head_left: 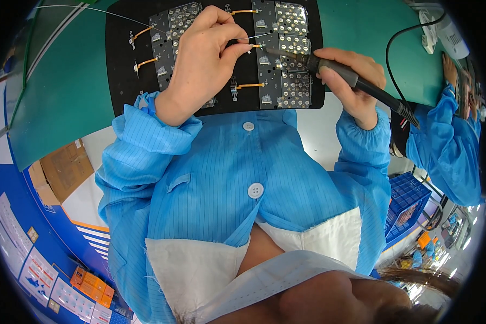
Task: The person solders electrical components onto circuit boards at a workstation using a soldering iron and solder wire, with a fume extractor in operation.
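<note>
My right hand [356, 81] grips a soldering iron [351, 75] with a dark handle. Its tip points left and meets the near end of an orange flex strip on the right column of black circuit boards [267, 73]. My left hand [205, 62] is closed in a pinch just left of that spot. A thin solder wire [251, 38] sticks out from its fingers toward the boards, and its other length trails off to the upper left. Something dark shows between thumb and forefinger, partly hidden. Another orange flex strip [248, 85] with a metal connector lies below.
The boards lie on a black mat [129, 89] over a green work surface [75, 70]. A black cable [392, 65] loops at the right beside a white container [452, 40]. Another person's blue sleeve [443, 146] is at far right, above a blue crate [407, 202].
</note>
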`<state>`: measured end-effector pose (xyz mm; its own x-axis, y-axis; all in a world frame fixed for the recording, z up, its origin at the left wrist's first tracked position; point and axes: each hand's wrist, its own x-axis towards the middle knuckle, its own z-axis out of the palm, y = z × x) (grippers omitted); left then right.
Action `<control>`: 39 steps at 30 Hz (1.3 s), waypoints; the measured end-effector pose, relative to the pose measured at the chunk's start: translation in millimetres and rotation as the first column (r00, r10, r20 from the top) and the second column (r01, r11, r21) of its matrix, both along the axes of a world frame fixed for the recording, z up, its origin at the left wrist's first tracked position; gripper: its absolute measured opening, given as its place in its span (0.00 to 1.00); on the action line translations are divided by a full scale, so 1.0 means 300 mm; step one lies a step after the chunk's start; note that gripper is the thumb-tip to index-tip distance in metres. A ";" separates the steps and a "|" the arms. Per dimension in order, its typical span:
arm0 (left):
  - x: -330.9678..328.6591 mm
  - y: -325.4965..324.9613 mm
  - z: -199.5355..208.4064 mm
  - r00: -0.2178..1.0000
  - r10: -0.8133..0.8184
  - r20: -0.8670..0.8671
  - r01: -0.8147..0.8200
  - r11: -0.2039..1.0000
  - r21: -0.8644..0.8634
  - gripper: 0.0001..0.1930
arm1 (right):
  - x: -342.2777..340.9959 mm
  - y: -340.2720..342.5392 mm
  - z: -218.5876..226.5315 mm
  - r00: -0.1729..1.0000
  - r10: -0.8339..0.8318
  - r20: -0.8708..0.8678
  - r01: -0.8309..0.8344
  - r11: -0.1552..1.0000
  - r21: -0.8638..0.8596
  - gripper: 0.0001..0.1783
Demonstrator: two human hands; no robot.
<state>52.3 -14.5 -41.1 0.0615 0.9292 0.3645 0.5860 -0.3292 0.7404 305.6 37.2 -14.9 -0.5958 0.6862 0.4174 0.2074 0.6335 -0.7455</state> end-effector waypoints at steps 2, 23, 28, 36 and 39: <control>-0.001 -0.001 0.000 1.000 0.001 -0.004 -0.001 1.000 -0.001 0.06 | -0.001 -0.001 -0.002 1.000 -0.011 -0.006 0.011 1.000 -0.010 0.12; -0.051 -0.106 0.054 0.999 0.027 -0.044 -0.025 0.999 0.044 0.03 | -0.128 0.274 0.125 0.954 -0.270 -0.132 0.300 0.864 0.404 0.19; -0.045 -0.146 0.073 0.998 0.035 0.051 -0.031 0.997 -0.068 0.05 | -0.151 0.338 0.079 0.972 -0.234 0.009 0.210 0.886 0.413 0.20; -0.019 -0.184 0.088 0.991 -0.129 -0.041 0.128 0.991 -0.026 0.07 | -0.011 0.058 0.046 0.968 -0.248 0.022 0.222 0.897 0.382 0.15; -0.010 -0.198 0.090 0.989 -0.138 -0.059 0.135 0.989 -0.057 0.07 | 0.017 -0.064 0.070 0.990 -0.126 0.062 0.110 0.970 0.215 0.16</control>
<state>49.3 -73.9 -14.0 0.2102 0.9283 0.3067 0.5840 -0.3708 0.7221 310.7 18.0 6.0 -0.5510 0.6548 0.5173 0.3405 0.7423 -0.5771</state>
